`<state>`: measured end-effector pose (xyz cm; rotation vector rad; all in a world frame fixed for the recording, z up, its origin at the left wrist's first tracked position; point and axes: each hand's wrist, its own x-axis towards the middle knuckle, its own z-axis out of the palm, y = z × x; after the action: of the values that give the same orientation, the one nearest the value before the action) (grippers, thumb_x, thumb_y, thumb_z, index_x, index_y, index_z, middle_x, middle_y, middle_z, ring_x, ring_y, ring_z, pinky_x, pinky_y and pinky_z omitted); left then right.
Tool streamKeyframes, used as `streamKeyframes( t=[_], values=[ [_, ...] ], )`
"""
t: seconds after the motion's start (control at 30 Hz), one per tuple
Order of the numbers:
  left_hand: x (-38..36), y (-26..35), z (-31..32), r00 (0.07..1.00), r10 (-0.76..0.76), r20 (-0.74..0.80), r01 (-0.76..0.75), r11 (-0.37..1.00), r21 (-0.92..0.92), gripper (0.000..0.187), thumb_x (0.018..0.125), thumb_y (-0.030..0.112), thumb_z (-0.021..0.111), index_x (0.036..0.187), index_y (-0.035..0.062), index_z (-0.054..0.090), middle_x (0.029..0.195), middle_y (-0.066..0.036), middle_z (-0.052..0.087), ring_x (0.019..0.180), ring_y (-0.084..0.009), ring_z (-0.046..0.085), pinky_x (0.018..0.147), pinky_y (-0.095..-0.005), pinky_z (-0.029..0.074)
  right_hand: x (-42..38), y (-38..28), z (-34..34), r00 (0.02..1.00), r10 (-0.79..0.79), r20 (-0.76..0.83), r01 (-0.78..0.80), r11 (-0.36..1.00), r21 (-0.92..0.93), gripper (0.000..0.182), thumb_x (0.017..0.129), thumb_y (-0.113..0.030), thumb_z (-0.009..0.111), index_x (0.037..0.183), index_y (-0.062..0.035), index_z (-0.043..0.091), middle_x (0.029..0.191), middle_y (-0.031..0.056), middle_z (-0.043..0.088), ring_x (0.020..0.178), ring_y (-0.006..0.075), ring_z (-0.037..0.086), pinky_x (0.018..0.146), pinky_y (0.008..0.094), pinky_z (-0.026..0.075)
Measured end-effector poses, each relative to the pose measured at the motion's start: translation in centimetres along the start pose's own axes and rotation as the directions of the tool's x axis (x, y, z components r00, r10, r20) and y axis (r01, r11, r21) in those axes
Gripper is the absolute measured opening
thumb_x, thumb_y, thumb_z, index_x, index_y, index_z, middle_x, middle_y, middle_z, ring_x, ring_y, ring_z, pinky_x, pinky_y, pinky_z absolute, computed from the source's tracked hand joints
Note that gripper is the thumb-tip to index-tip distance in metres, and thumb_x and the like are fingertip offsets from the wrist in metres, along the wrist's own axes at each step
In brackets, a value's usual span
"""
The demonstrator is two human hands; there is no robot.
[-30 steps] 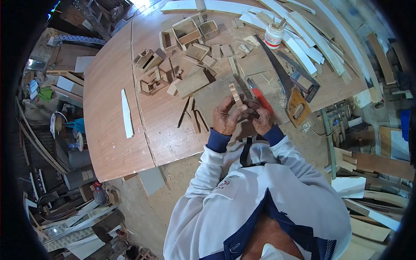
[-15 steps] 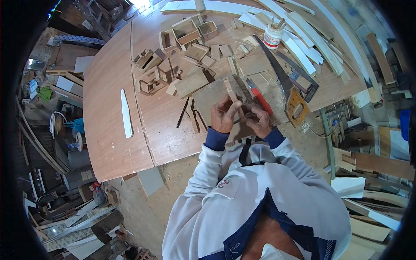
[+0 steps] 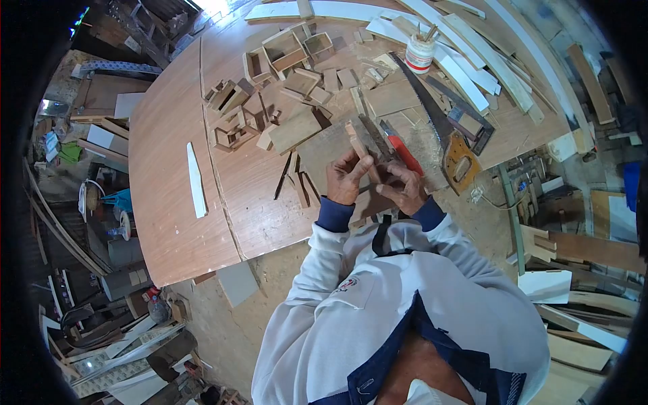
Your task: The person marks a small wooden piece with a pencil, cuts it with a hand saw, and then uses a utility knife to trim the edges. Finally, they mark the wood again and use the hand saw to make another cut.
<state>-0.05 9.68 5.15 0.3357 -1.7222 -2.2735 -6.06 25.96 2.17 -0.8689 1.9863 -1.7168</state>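
My left hand (image 3: 344, 179) is closed on a narrow wooden strip (image 3: 356, 140), thumb on top, its far end angled up and away from me. Close to the strip's near end, my right hand (image 3: 405, 187) has its fingers bent in toward the thumb. What those fingers hold, if anything, I cannot make out. Beneath and beyond both hands lies a flat worn board (image 3: 320, 150). A red-handled tool (image 3: 405, 155) lies just past my right hand. A handsaw (image 3: 460, 162) with a wooden handle rests further right, beside a dark try square (image 3: 476, 131).
Small wooden open boxes (image 3: 287, 50) and frames (image 3: 234, 128) stand further back on the worktable (image 3: 165, 223). A white jar (image 3: 420, 55) holding sticks stands at the back right, near long white-faced strips (image 3: 466, 84). A tapered white piece (image 3: 195, 179) lies at left.
The view has shifted slightly. My right fingers have moved a little at the near end of the wooden strip; my left hand keeps its hold on the strip.
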Motion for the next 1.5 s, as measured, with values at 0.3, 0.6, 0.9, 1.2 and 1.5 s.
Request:
streamKeyframes(
  t=[0.3, 0.6, 0.9, 1.2, 1.5],
  values=[
    [-0.4, 1.4, 2.5, 0.989, 0.041, -0.142, -0.002, 0.965, 0.263, 0.02, 0.082, 0.015, 0.066, 0.091, -0.0031, 0.064, 0.076, -0.005, 0.063, 0.063, -0.0126, 0.056, 0.059, -0.0283, 0.046, -0.2, 0.1, -0.6, 0.908, 0.276, 0.316, -0.373, 0.876, 0.306, 0.037, 0.079, -0.003, 0.062, 0.116, 0.002, 0.056, 0.105, 0.0075, 0.062, 0.093, 0.0158, 0.061, 0.08, 0.0298, 0.051],
    [1.5, 1.5, -1.8, 0.958, 0.056, 0.28, -0.273, 0.473, 0.838, 0.026, 0.071, 0.022, 0.068, 0.086, 0.0003, 0.064, 0.079, -0.02, 0.063, 0.07, -0.0342, 0.061, 0.064, -0.0394, 0.048, 2.4, -2.3, -2.7, 0.998, -0.008, -0.058, -0.003, 0.983, -0.186, 0.044, 0.076, -0.018, 0.069, 0.116, -0.0036, 0.058, 0.111, 0.0117, 0.059, 0.102, 0.0271, 0.058, 0.089, 0.035, 0.047],
    [4.3, -0.2, -4.6, 0.878, -0.205, 0.432, -0.365, 0.297, 0.882, 0.031, 0.067, 0.028, 0.074, 0.081, 0.0011, 0.066, 0.084, -0.019, 0.065, 0.083, -0.0354, 0.061, 0.073, -0.0411, 0.047, 5.5, 1.8, -1.5, 0.891, -0.329, 0.313, 0.45, 0.737, -0.504, 0.027, 0.071, -0.01, 0.069, 0.098, -0.0096, 0.067, 0.109, 0.0087, 0.06, 0.1, 0.0297, 0.058, 0.093, 0.0379, 0.043],
    [5.3, 0.6, -4.8, 0.88, -0.351, 0.319, -0.245, 0.24, 0.939, 0.033, 0.065, 0.031, 0.074, 0.088, 0.0076, 0.07, 0.082, -0.016, 0.066, 0.083, -0.034, 0.062, 0.075, -0.0415, 0.048, 6.6, 3.6, -0.3, 0.913, -0.304, 0.273, 0.404, 0.769, -0.495, 0.011, 0.076, -0.01, 0.061, 0.085, -0.01, 0.068, 0.095, 0.0093, 0.063, 0.089, 0.0276, 0.06, 0.083, 0.0356, 0.046],
    [2.6, -1.2, -3.5, 0.954, -0.276, 0.118, -0.143, -0.071, 0.987, 0.02, 0.078, 0.024, 0.065, 0.091, 0.0091, 0.067, 0.088, -0.016, 0.066, 0.084, -0.0346, 0.064, 0.074, -0.0421, 0.051, 7.6, 4.6, 0.8, 0.933, -0.289, 0.215, 0.36, 0.771, -0.525, 0.01, 0.078, -0.016, 0.06, 0.079, -0.008, 0.066, 0.088, 0.0114, 0.063, 0.084, 0.0301, 0.06, 0.08, 0.0373, 0.046]
  ],
)
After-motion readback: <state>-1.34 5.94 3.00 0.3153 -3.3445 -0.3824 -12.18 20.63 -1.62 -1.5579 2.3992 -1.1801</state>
